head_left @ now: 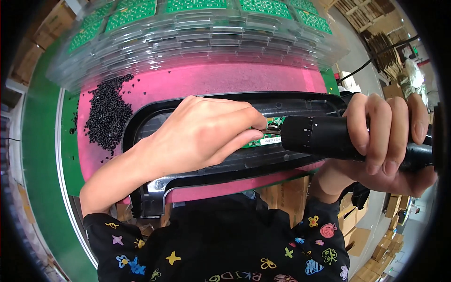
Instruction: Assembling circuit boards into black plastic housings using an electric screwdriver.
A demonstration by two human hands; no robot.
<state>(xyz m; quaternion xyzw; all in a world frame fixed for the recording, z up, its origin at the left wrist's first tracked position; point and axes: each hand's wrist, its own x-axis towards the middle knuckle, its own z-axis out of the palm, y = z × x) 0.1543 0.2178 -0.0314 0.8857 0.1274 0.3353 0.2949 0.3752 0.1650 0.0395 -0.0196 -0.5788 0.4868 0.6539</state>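
A black plastic housing [155, 188] lies across a pink mat [211, 80]. Inside it sits a small green circuit board [268, 135]. My left hand [202, 134] rests on the housing with thumb and fingers pinched at the board's left edge. My right hand [387, 141] grips a black electric screwdriver [319, 135], held level, its front end against the board. The bit is hidden behind my fingers.
A pile of small black screws [107, 113] lies on the mat's left. Stacked clear plastic trays [197, 40] with several green circuit boards stand behind. A green conveyor belt [40, 141] runs on the left. Cardboard boxes [390, 235] sit on the floor at right.
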